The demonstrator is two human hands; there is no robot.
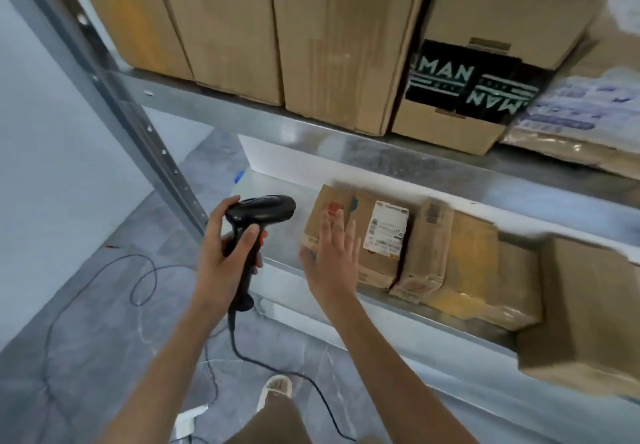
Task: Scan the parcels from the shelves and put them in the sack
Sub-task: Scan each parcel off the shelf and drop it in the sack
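We are gripping the black scanner (258, 213) in our left hand (221, 253) while our right hand (330, 256), fingers straight and released, is hovering before the labelled parcel (363, 236) lying on the lower shelf (284, 236).

Black scanner (258, 213); brown parcel (353, 236) with white label (386, 229) (print blurred); grey metal shelf (381, 153).

head camera looks down, close over shelf (398, 163).

Left hand (227, 253) grips scanner (254, 222); right hand (330, 256) flat before parcel (360, 236).
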